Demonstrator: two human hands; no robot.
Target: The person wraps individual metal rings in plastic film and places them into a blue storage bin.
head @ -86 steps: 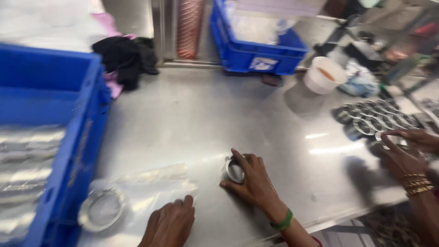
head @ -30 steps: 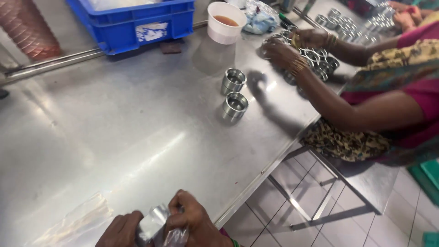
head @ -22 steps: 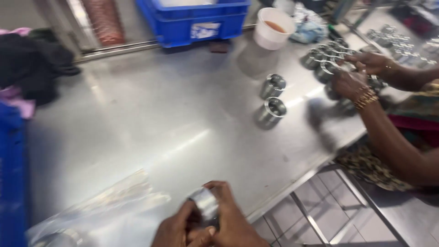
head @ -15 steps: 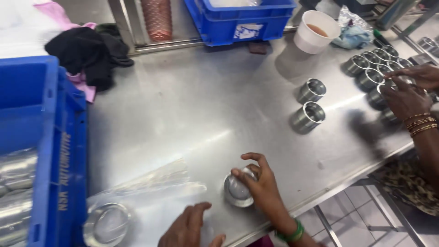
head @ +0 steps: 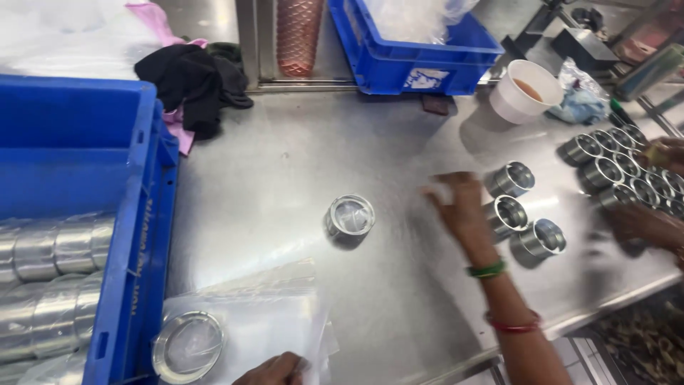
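The right hand [head: 463, 210] is stretched out, fingers spread, blurred, just beside three metal rings [head: 509, 214] on the steel table [head: 285, 164]. A bagged ring [head: 350, 216] stands alone mid-table. The left hand [head: 274, 369] rests on clear bags [head: 263, 314] by a blue crate [head: 135, 235]. Another person's hands [head: 652, 214] are at more rings

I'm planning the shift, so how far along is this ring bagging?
Done: wrapped rings lie in the blue crate; one bagged ring sits mid-table. In hand: right hand reaches toward three bare rings, left hand rests on the bags. Left: the ring cluster at far right.
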